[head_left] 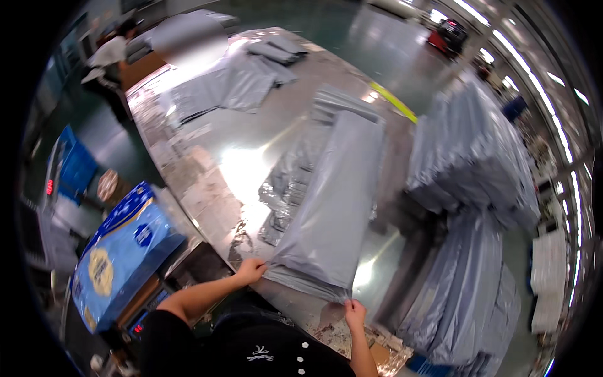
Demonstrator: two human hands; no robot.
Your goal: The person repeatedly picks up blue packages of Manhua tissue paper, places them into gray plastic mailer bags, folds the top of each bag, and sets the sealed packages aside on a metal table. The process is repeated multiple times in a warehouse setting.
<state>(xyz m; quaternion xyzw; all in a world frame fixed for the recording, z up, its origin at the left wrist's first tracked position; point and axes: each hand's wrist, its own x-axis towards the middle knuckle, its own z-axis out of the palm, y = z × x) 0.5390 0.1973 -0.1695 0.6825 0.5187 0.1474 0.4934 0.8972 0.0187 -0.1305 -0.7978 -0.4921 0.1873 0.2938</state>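
Observation:
A long grey plastic bag [333, 201] lies flat on the metal-topped table, its near end drawn toward my body. My left hand [252, 271] is closed on the bag's near left corner. At the near right corner my right hand [355, 311] pinches the same edge, and the plastic gathers in creases between the two hands. Underneath, and sticking out to its left and far end, are more grey plastic bags [289, 182], wrinkled and shiny. What the bag contains, if anything, cannot be seen.
Tall bundles of grey bags [471, 151] stand along the table's right side. More grey bags [232, 88] lie at the table's [201, 151] far end. Blue packaging [125, 251] sits at the left beside a scale-like display. Far left, a person [112, 63] stands by a cardboard box.

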